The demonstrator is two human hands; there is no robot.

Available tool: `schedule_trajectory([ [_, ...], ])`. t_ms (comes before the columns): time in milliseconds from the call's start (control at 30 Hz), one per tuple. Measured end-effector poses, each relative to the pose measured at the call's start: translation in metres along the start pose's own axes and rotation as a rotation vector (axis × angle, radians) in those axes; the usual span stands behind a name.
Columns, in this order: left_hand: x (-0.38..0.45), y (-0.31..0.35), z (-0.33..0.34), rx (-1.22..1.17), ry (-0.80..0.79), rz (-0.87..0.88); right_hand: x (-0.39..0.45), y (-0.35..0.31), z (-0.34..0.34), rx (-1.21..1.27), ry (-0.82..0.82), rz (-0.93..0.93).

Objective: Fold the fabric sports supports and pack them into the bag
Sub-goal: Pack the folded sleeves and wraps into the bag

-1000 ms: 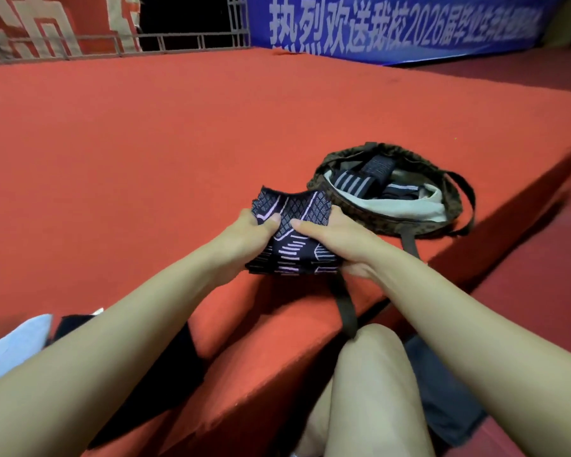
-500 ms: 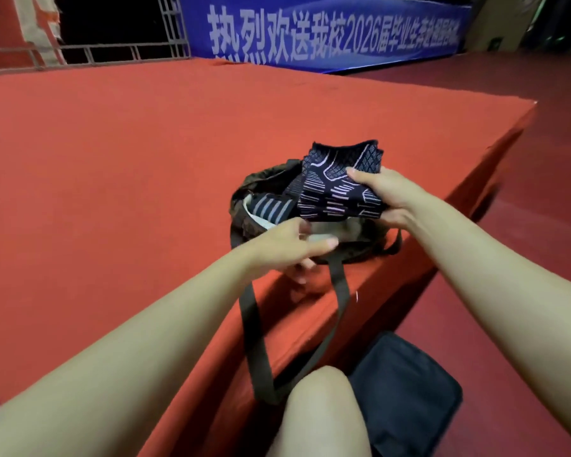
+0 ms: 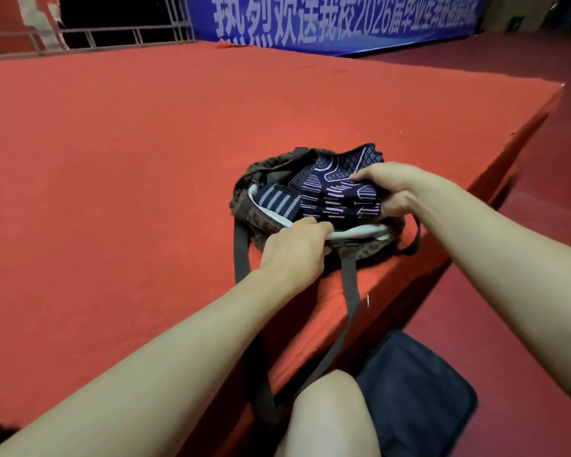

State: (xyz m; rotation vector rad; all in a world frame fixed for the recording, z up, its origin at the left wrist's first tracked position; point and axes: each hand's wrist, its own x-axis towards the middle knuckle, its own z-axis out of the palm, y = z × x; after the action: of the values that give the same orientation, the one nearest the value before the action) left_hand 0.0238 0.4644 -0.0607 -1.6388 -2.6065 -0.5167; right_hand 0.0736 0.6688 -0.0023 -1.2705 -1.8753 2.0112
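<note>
1. Left hand (image 3: 294,249) grips the bag's (image 3: 244,192) near rim, at the platform's (image 3: 112,159) front edge.
2. Right hand (image 3: 389,189) pinches the folded support (image 3: 337,189) over the opening; best lowered flat beside the striped support (image 3: 277,201).

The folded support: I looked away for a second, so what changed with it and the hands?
The right hand carried the folded support from the red platform over to the bag and is lowering it in. The left hand let go of it and took hold of the bag's rim. The striped support stayed inside.
</note>
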Motion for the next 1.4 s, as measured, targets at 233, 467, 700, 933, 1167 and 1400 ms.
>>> schedule_trajectory([
  [233, -0.009, 0.003, -0.012, 0.002, 0.022, 0.027, -0.013, -0.006, 0.002, -0.33, 0.018, -0.05],
  [467, -0.013, 0.007, -0.019, -0.073, 0.073, 0.051, 0.0, 0.004, 0.053, -0.049, -0.083, 0.047],
  [700, -0.016, 0.012, -0.031, -0.049, 0.043, 0.063, -0.016, 0.003, 0.029, -0.929, 0.043, 0.106],
  [933, -0.018, 0.009, -0.029, -0.089, 0.06, 0.033, -0.015, -0.003, 0.033, -1.649, 0.074, 0.125],
  [1167, -0.03, -0.001, -0.03, 0.017, -0.141, 0.057, -0.017, 0.002, 0.031, -1.424, 0.231, 0.005],
  [1400, -0.044, -0.01, -0.039, -0.073, -0.134, 0.079, 0.005, 0.022, 0.019, -1.308, 0.434, -0.277],
])
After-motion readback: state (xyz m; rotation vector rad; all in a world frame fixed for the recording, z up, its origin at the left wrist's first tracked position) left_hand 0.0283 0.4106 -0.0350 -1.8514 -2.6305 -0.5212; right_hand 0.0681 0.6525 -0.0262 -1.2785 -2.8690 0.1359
